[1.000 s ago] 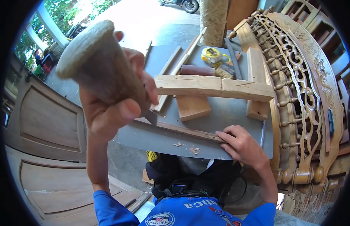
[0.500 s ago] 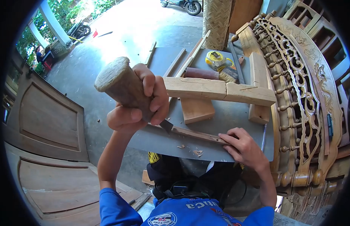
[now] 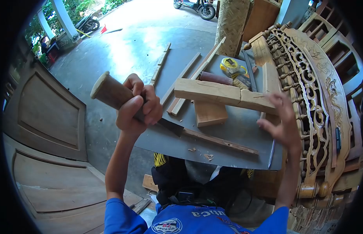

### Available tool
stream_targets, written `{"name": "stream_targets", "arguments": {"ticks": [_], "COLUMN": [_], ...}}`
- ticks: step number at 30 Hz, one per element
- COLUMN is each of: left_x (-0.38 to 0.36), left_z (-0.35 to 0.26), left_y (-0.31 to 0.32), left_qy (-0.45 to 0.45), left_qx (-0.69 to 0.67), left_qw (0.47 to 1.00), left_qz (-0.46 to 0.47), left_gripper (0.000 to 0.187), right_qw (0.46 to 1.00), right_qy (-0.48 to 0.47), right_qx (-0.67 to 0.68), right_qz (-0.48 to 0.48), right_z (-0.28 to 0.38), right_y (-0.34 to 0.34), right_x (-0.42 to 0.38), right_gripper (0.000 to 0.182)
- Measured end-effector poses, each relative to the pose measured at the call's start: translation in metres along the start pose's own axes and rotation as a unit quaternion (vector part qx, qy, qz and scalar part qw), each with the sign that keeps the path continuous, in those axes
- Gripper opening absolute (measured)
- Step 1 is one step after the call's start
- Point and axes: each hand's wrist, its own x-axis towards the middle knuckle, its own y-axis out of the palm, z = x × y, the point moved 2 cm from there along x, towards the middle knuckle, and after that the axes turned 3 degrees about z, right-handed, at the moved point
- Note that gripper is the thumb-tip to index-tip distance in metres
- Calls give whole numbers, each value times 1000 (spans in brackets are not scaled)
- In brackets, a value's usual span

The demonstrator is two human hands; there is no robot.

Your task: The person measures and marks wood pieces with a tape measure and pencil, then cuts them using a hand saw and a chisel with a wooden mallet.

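My left hand [image 3: 140, 102] is wrapped round the thick wooden handle [image 3: 111, 91] of a chisel. Its dark flat blade [image 3: 171, 126] points right and meets the left end of a thin wooden strip [image 3: 220, 142] lying on the grey work surface [image 3: 236, 158]. Raised at the right, my right hand [image 3: 283, 121] has its fingers apart and holds nothing. It is near the right end of a thick wooden bar [image 3: 216, 92], which rests over a wooden block [image 3: 209, 113]. Small wood chips [image 3: 208, 156] lie just below the strip.
Behind the bar are a yellow tape measure [image 3: 231, 67], a brush [image 3: 241, 81], a dark red cylinder [image 3: 216, 78] and long wood strips [image 3: 197, 70]. Carved wooden furniture [image 3: 306, 97] stands at the right, panelled doors [image 3: 50, 113] at the left. A person sits far back left.
My right hand has let go of the thin strip and risen up and to the right, fingers spread. My left hand has tilted the chisel lower, its handle now leaning further left.
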Motion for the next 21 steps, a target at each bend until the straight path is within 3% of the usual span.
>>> {"name": "stream_targets", "arguments": {"ticks": [3, 6, 11, 13, 17, 21], "left_x": [3, 6, 2, 1, -2, -5], "left_z": [4, 5, 9, 11, 9, 6], "left_y": [-1, -3, -26, -27, -22, -15], "left_qy": [-2, -21, -17, -16, -8, -1], "left_qx": [-17, -30, -83, -93, -54, -37], "left_qw": [999, 997, 990, 988, 990, 993], "left_qz": [-37, -74, -112, -119, -130, -115], "left_gripper": [18, 19, 20, 20, 17, 17], "right_qw": [995, 971, 988, 996, 991, 932], "right_qy": [-52, 12, 15, -60, -121, -339], "right_qx": [-42, -118, -46, -18, 55, -131], "right_qz": [80, 207, 145, 59, 24, -8], "right_z": [-26, -27, -16, 8, 43, 101], "right_y": [18, 42, 17, -13, -47, -70], "right_x": [26, 35, 58, 83, 123, 161], "right_gripper": [77, 81, 70, 67, 65, 62]}}
